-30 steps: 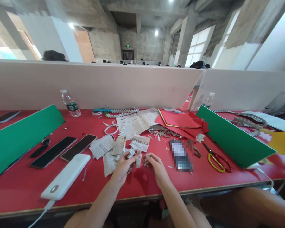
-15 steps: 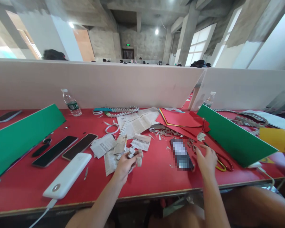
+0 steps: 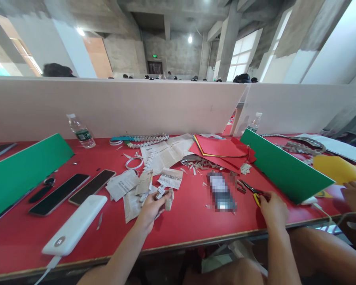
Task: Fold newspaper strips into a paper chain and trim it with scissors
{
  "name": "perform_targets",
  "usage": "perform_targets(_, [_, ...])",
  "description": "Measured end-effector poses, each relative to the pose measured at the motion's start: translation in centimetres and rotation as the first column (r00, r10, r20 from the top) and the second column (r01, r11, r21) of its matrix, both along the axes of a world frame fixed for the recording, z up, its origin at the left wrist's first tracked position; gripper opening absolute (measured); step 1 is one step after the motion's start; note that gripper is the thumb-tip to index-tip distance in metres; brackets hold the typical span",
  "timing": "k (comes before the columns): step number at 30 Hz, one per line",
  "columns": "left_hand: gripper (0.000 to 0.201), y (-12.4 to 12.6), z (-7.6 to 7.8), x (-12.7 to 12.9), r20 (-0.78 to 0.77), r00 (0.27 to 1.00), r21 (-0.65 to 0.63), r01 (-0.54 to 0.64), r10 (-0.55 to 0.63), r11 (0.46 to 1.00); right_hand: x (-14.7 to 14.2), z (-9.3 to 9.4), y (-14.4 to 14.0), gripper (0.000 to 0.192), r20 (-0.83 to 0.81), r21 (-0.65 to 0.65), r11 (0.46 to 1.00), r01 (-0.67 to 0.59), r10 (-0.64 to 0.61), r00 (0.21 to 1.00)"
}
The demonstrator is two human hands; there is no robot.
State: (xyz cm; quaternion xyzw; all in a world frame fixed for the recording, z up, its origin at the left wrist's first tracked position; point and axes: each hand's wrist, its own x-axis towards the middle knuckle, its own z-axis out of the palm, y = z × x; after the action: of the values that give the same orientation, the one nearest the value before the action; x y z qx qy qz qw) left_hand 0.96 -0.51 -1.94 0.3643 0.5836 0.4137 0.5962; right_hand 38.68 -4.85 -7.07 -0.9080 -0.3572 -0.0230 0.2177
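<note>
Meanwhile: paper in your left, scissors under your right

Your left hand (image 3: pixel 150 206) pinches a folded newsprint strip (image 3: pixel 167 200) between fingertips, over flat newspaper scraps (image 3: pixel 127 186) on the smooth red table (image 3: pixel 184 221). Your right hand (image 3: pixel 273 209) closes over the yellow-handled scissors (image 3: pixel 253 190); their dark blades jut past your fingers toward the phone. A clear plastic water bottle (image 3: pixel 79 132) stands capped by the partition
</note>
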Motion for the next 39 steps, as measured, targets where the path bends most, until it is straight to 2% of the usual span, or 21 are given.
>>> perform_targets(4, [0.042,0.1,-0.1,-0.1,0.015,1.0,0.005,0.004,-0.004,1.0,0.4,0.1,-0.7,0.041,-0.143,-0.01,0.999,-0.041,0.039,0.989])
perform_targets(7, [0.041,0.0,0.0,-0.1,0.015,1.0,0.013,0.009,-0.01,1.0,0.2,0.1,-1.0,0.036,-0.148,-0.036,0.998,-0.055,0.049,0.988])
perform_targets(10, [0.041,0.0,0.2,0.0,0.019,1.0,0.019,0.007,-0.007,1.0,-0.1,0.2,-0.9,0.03,-0.181,-0.032,0.999,-0.011,0.005,0.983])
perform_targets(12, [0.041,-0.1,0.2,0.0,0.02,1.0,0.024,0.004,-0.005,1.0,-0.4,0.4,-1.0,0.032,-0.207,0.007,0.999,0.041,-0.038,0.977])
perform_targets(14, [0.042,-0.1,0.2,0.0,0.016,1.0,0.023,-0.005,0.005,1.0,-1.0,0.8,-1.1,0.037,-0.224,0.106,0.99,0.094,-0.069,0.972])
perform_targets(17, [0.042,0.0,0.0,0.0,0.012,1.0,0.023,-0.009,0.009,1.0,-2.2,1.6,-1.1,0.04,-0.203,0.351,0.927,0.129,-0.059,0.977])
perform_targets(19, [0.04,0.1,-0.1,-0.1,0.02,1.0,0.04,0.001,-0.002,0.999,-3.3,2.3,-0.8,0.043,-0.181,0.54,0.837,0.091,0.01,0.983])
perform_targets(21, [0.039,0.1,-0.1,0.0,0.035,0.999,0.051,0.006,-0.008,0.999,-4.7,2.8,-0.2,0.048,-0.232,0.672,0.738,0.067,0.124,0.965])
perform_targets(23, [0.038,0.0,0.0,0.1,0.042,0.999,0.046,-0.001,-0.001,0.999,-6.7,3.2,0.6,0.054,-0.37,0.716,0.695,0.065,0.299,0.88])
perform_targets(25, [0.037,0.0,0.2,0.3,0.035,0.999,0.039,-0.015,0.014,0.999,-9.3,3.6,1.2,0.053,-0.456,0.697,0.717,-0.021,0.466,0.758])
perform_targets(26, [0.036,-0.1,0.2,0.3,0.03,0.999,0.039,-0.024,0.022,0.999,-10.9,3.8,1.4,0.05,-0.438,0.69,0.715,-0.116,0.54,0.719])
perform_targets(28, [0.036,-0.1,0.3,0.4,0.026,0.999,0.042,-0.035,0.034,0.999,-14.2,4.1,1.7,0.048,-0.359,0.686,0.673,-0.277,0.644,0.675])
perform_targets(30, [0.038,-0.1,0.2,0.4,0.03,0.999,0.039,-0.042,0.04,0.998,-17.4,4.1,1.7,0.044,-0.375,0.68,0.618,-0.394,0.756,0.537])
perform_targets(31, [0.039,0.0,0.2,0.4,0.031,0.998,0.038,-0.046,0.045,0.998,-18.7,3.9,1.7,0.043,-0.422,0.684,0.61,-0.401,0.779,0.464])
perform_targets(33, [0.042,0.0,0.1,0.4,0.026,0.998,0.038,-0.059,0.059,0.998,-20.8,3.4,2.0,0.042,-0.556,0.692,0.644,-0.327,0.764,0.328])
perform_targets(36, [0.045,0.0,0.1,0.4,0.014,0.997,0.047,-0.072,0.072,0.996,-22.4,2.7,2.6,0.043,-0.751,0.651,0.756,-0.069,0.655,0.088])
perform_targets(38, [0.044,-0.1,0.2,0.4,0.019,0.998,0.05,-0.067,0.066,0.997,-22.7,2.7,3.0,0.047,-0.777,0.628,0.776,0.06,0.63,-0.021])
perform_targets(39, [0.042,-0.1,0.2,0.4,0.023,0.998,0.052,-0.058,0.057,0.997,-22.8,2.8,3.2,0.048,-0.772,0.627,0.772,0.103,0.634,-0.05])
